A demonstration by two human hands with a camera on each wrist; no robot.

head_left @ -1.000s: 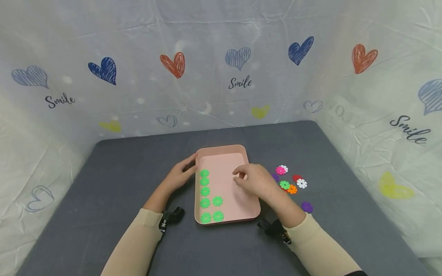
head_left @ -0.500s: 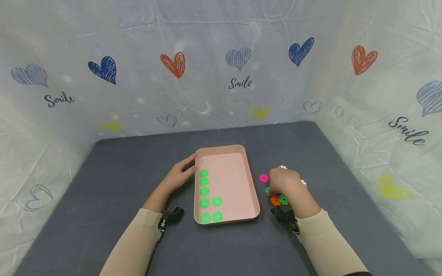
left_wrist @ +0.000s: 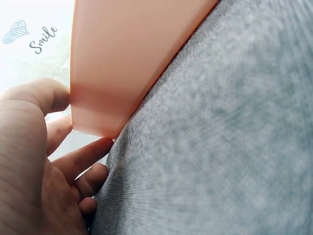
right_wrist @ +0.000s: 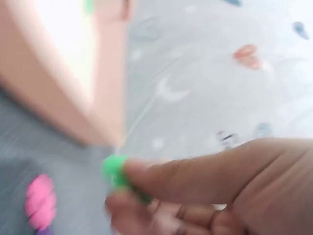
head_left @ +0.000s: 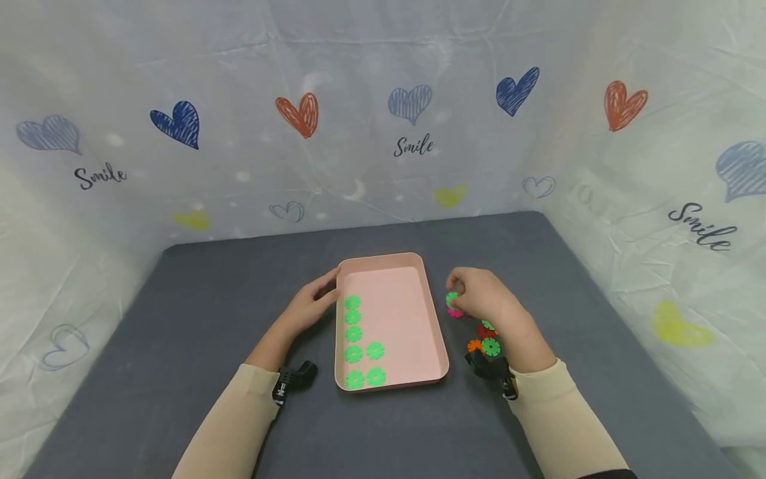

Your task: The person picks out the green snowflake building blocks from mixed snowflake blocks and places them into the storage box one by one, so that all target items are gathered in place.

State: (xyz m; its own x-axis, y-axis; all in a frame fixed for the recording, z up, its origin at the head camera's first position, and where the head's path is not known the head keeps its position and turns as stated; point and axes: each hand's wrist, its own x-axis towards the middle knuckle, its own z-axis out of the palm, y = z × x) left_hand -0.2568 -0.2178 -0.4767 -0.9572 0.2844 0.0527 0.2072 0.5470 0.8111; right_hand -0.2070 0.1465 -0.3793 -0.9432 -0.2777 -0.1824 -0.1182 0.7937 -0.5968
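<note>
A pink tray (head_left: 419, 293) lies on the grey table with several green snowflake discs (head_left: 354, 334) along its left side. My left hand (head_left: 311, 303) rests against the tray's left rim, fingers straight; the left wrist view shows the fingers (left_wrist: 83, 156) by the tray's wall (left_wrist: 122, 63). My right hand (head_left: 479, 296) is just right of the tray and pinches a green disc (head_left: 452, 299), which shows blurred between thumb and fingers (right_wrist: 115, 171). A pink disc (head_left: 456, 312) lies just under it.
More loose discs lie right of the tray by my right wrist: green (head_left: 491, 346), orange (head_left: 475, 345) and red (head_left: 483, 330). A plastic sheet printed with hearts walls the table at the back and sides.
My right hand left the tray, dipped into the loose discs on the right, and has now lifted a green one toward the tray's right rim. The left hand stayed put.
</note>
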